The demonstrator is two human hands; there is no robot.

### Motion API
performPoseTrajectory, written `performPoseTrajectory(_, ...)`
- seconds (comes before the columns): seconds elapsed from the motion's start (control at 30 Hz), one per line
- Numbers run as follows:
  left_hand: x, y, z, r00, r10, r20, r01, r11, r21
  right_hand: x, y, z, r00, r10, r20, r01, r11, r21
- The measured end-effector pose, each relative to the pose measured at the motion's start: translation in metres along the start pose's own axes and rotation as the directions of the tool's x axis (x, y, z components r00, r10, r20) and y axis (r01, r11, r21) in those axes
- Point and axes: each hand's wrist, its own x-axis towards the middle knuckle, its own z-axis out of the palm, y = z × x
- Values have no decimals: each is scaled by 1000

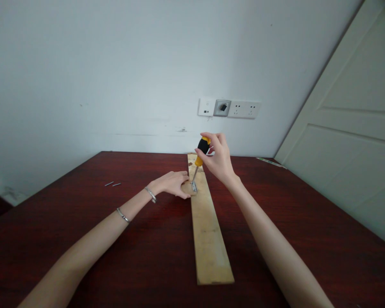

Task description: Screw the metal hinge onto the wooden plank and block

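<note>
A long pale wooden plank (208,235) lies lengthwise on the dark red table (83,239). My right hand (217,159) is closed round the yellow and black handle of a screwdriver (200,159), held nearly upright with its tip down on a small metal bracket (194,186) on the plank. My left hand (172,183) rests against the plank's left edge, fingers pressed together at a small wooden piece (188,188) by the bracket. Two bracelets sit on my left forearm.
Two small screws (112,184) lie on the table to the left. A white wall with a row of sockets and a switch (229,108) stands behind the table. A white door (349,137) is at the right.
</note>
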Motion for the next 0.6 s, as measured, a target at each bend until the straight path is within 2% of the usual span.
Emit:
performPoseTrajectory(0.17, 1, -1, 1, 1000, 9, -19, -9, 1000, 1, 0, -1, -1, 995, -89, 48, 88, 996, 7)
performPoseTrajectory(0.33, 2, 0, 2, 1000, 9, -27, -9, 1000, -14, -1, -1, 0, 991, -75, 114, 77, 997, -12)
performPoseTrajectory(0.47, 2, 0, 2, 999, 24, -24, -25, 1000, -16, -1, -7, -1, 990, -94, 106, 94, 996, 0)
performPoseTrajectory(0.6, 2, 0, 2, 999, 32, -16, -32, 999, -20, -1, -8, -1, 990, -95, 101, 102, 993, -61)
